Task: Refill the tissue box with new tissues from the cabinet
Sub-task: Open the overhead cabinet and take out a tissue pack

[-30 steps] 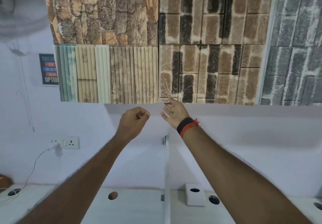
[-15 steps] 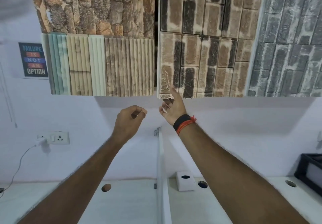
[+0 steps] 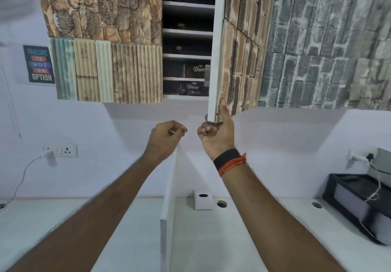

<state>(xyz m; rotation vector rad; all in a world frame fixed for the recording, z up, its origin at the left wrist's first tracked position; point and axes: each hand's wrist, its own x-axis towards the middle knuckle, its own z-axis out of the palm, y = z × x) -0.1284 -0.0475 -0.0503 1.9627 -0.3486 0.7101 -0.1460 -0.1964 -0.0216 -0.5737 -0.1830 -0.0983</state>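
Head view: right hand (image 3: 215,132), fingers gripping the open cabinet door (image 3: 213,60), nearer the Dove packs (image 3: 191,87) above than the loosely clenched left hand (image 3: 165,136).

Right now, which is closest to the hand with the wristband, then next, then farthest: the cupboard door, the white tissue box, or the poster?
1. Cupboard door: the right hand is gripping its bottom corner.
2. White tissue box: below the hand, on the desk by the wall.
3. Poster: far off to the left, on the wall.
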